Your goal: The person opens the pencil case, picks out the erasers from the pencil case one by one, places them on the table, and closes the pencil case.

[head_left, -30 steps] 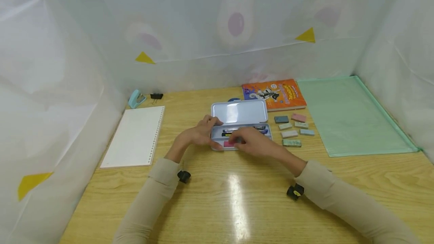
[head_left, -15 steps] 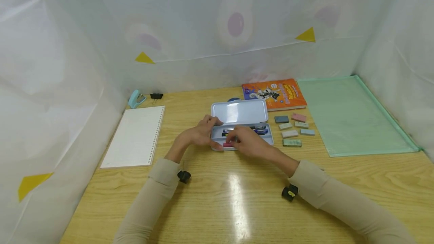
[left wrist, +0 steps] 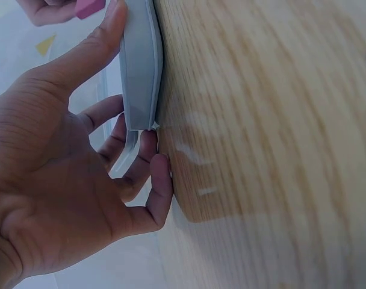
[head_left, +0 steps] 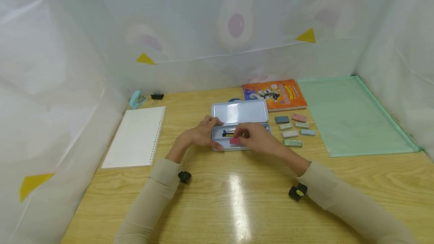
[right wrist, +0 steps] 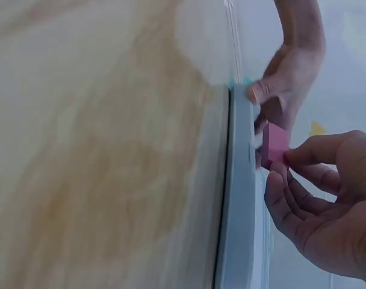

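An open light-blue pencil case (head_left: 239,112) lies mid-table with pens (head_left: 228,134) in its tray. My left hand (head_left: 207,134) grips the case's left end, thumb on the near rim and fingers on the far side; the left wrist view shows the left hand (left wrist: 120,120) curled round the case edge (left wrist: 141,66). My right hand (head_left: 241,137) pinches a pink eraser (head_left: 234,141) just above the tray. The right wrist view shows the pink eraser (right wrist: 274,144) between thumb and fingers of the right hand (right wrist: 279,165), beside the case rim (right wrist: 238,198).
Several pastel erasers (head_left: 291,134) lie right of the case. Behind them is an orange book (head_left: 275,94), and farther right a green folder (head_left: 352,116). A sheet of ring-binder paper (head_left: 135,136), a blue stapler (head_left: 136,99) and a black binder clip (head_left: 156,96) sit on the left.
My right hand has lifted the pink eraser off the tray's near-left corner and shifted it slightly right. The left hand has kept its hold on the case.
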Action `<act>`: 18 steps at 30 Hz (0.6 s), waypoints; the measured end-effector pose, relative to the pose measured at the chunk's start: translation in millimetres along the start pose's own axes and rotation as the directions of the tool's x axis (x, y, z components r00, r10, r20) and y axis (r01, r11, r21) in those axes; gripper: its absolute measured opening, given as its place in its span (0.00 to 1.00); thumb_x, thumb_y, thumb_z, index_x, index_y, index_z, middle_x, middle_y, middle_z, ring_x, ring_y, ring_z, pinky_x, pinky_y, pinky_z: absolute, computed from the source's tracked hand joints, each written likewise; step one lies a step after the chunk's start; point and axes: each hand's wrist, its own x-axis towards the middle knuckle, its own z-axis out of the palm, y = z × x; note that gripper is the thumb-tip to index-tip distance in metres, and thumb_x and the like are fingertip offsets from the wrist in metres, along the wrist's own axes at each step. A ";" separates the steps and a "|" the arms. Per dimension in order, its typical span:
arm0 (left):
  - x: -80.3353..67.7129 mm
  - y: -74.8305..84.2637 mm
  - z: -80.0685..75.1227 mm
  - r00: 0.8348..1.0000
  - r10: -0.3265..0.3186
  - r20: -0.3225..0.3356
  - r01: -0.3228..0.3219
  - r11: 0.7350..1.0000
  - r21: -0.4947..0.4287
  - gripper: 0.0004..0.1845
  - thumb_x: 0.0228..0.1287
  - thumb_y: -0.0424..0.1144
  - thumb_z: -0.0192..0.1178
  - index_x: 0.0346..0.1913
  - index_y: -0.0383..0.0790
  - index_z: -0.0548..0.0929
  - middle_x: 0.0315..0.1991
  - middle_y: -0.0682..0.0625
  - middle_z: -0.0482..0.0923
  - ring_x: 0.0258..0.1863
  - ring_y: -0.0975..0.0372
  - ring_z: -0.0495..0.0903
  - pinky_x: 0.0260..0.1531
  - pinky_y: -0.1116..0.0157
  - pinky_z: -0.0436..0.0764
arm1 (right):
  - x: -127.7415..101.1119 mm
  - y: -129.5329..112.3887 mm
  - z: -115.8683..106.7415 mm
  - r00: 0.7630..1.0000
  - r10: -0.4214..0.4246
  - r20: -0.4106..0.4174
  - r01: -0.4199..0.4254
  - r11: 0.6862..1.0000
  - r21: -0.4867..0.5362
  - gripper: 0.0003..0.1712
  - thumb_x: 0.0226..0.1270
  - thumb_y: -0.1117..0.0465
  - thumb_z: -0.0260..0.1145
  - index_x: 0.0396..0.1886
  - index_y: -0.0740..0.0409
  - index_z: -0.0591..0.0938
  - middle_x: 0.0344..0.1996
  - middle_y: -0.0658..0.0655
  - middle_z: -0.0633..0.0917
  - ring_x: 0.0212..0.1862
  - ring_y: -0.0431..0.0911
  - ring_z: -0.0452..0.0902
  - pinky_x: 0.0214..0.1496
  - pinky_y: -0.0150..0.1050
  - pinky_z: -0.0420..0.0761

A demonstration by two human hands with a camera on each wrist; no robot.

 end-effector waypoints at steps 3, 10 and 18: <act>-0.4 0.2 -0.5 1.000 -0.001 -0.002 0.001 1.000 -0.005 0.49 0.56 0.53 0.79 0.75 0.46 0.64 0.69 0.43 0.57 0.66 0.50 0.63 0.69 0.51 0.67 | -9.0 7.4 -13.7 1.000 0.026 -0.008 -0.026 1.000 0.014 0.08 0.69 0.68 0.67 0.42 0.53 0.88 0.38 0.49 0.88 0.37 0.43 0.79 0.41 0.39 0.79; 0.3 0.5 -1.7 1.000 -0.006 0.006 0.006 1.000 0.000 0.49 0.57 0.53 0.79 0.76 0.46 0.63 0.69 0.43 0.57 0.67 0.50 0.62 0.70 0.50 0.66 | -39.2 30.7 -48.1 0.997 0.073 -0.041 -0.073 0.997 0.000 0.11 0.71 0.70 0.64 0.43 0.53 0.89 0.39 0.51 0.88 0.37 0.45 0.79 0.40 0.37 0.79; -0.4 -0.5 -0.8 1.000 -0.007 0.004 0.007 1.000 -0.003 0.49 0.56 0.54 0.78 0.76 0.46 0.63 0.70 0.42 0.57 0.68 0.50 0.62 0.71 0.49 0.65 | -79.6 56.8 -85.7 0.986 0.108 -0.125 -0.119 0.989 -0.088 0.07 0.73 0.67 0.68 0.44 0.54 0.89 0.39 0.53 0.88 0.44 0.49 0.80 0.42 0.31 0.76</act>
